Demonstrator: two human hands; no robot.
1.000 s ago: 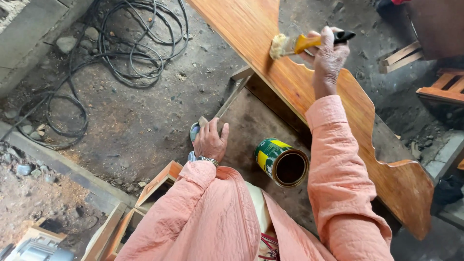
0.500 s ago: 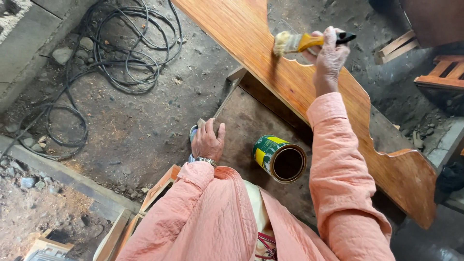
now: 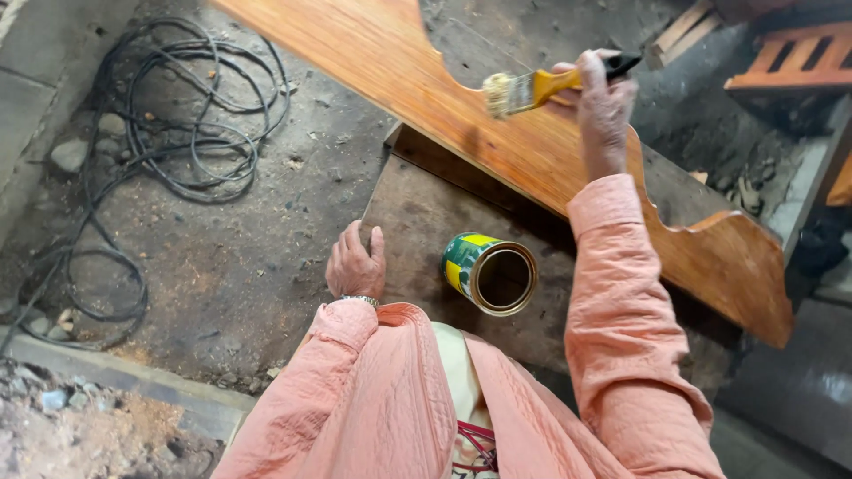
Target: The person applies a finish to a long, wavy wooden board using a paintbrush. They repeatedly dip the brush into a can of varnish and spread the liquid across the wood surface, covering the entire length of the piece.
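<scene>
Right hand [image 3: 605, 106] closed around yellow-handled paintbrush [image 3: 532, 89], bristles over curved edge of glossy orange-brown wooden board [image 3: 426, 89]. Left hand [image 3: 355, 264] loose, fingers spread, holding nothing, resting at edge of dull flat slab [image 3: 417, 222] beside open tin can [image 3: 490, 273], green-yellow label, tilted on its side. Risks: tilted can may roll or spill if nudged by sleeve; loaded bristles may drip onto slab; dust from gritty ground may stick to wet finish. Black cable [image 3: 177, 133] coiled well apart, left.
</scene>
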